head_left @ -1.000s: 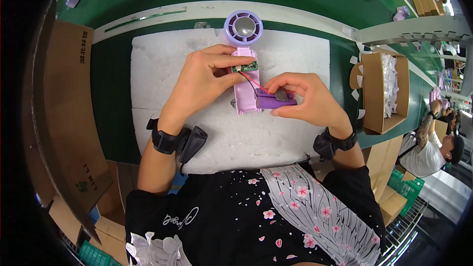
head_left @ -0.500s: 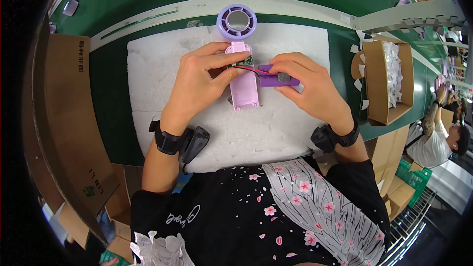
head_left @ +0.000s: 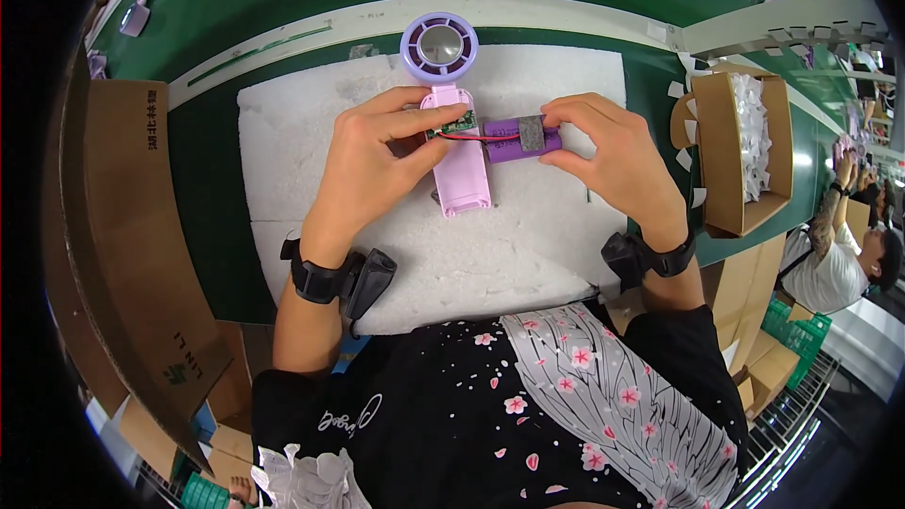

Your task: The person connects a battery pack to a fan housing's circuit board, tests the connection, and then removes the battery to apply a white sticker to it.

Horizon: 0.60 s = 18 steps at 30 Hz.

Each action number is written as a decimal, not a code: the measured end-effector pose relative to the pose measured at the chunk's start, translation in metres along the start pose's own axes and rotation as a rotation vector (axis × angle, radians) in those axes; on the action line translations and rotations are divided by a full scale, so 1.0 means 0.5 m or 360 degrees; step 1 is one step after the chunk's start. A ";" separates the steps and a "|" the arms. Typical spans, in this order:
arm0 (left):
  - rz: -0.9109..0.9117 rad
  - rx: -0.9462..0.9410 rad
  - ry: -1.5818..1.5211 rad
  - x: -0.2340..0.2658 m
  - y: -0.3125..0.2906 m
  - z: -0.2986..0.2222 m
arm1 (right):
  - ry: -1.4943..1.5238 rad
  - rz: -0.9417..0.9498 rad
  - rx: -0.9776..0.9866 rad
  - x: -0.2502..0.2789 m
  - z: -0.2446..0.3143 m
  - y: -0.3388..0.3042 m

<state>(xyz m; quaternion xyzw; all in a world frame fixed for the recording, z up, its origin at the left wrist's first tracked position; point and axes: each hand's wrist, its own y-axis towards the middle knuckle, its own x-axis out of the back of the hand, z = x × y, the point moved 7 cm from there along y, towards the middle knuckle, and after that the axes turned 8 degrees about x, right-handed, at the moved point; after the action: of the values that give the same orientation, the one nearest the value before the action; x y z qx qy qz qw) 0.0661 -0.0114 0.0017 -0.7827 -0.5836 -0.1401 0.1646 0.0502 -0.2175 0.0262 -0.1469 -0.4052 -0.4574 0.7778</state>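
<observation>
A small handheld fan lies on a white foam pad, its round purple head (head_left: 439, 45) pointing away from me and its pink handle shell (head_left: 462, 179) open. My left hand (head_left: 382, 146) grips the handle's upper part, thumb and fingers pinching at the green circuit board (head_left: 461, 123). Red and black wires (head_left: 471, 138) run from the board to a purple battery pack (head_left: 506, 140) with a grey foam patch (head_left: 532, 133). My right hand (head_left: 603, 146) pinches the battery pack's right end, just right of the handle. The pack lies beside the shell, outside it.
The white foam pad (head_left: 339, 311) covers the green work surface. At right stands a cardboard box (head_left: 724, 160) of white pieces; a large cardboard box (head_left: 127, 226) is at left. Beyond a pale rail (head_left: 556, 11), purple fan parts (head_left: 135, 19) lie on a green belt. Another person (head_left: 834, 264) sits far right.
My right hand has shifted slightly right to the battery pack's end, and the pack has turned so its grey patch shows more fully. The fan has moved slightly left.
</observation>
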 end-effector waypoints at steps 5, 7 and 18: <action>-0.0001 0.0007 0.0011 0.002 -0.001 -0.002 | 0.0033 -0.0014 -0.0025 -0.004 -0.001 0.001; 0.0001 0.0007 0.0008 0.001 0.000 -0.003 | 0.0010 -0.0024 -0.0025 -0.003 -0.002 0.002; 0.0010 0.0012 0.0001 0.004 0.000 0.000 | 0.0093 -0.0032 -0.0009 0.000 -0.010 -0.001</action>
<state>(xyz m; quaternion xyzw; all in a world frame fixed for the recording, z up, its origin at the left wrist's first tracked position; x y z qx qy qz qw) 0.0668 -0.0096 0.0026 -0.7838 -0.5817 -0.1378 0.1682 0.0525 -0.2207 0.0231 -0.1316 -0.3824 -0.4705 0.7843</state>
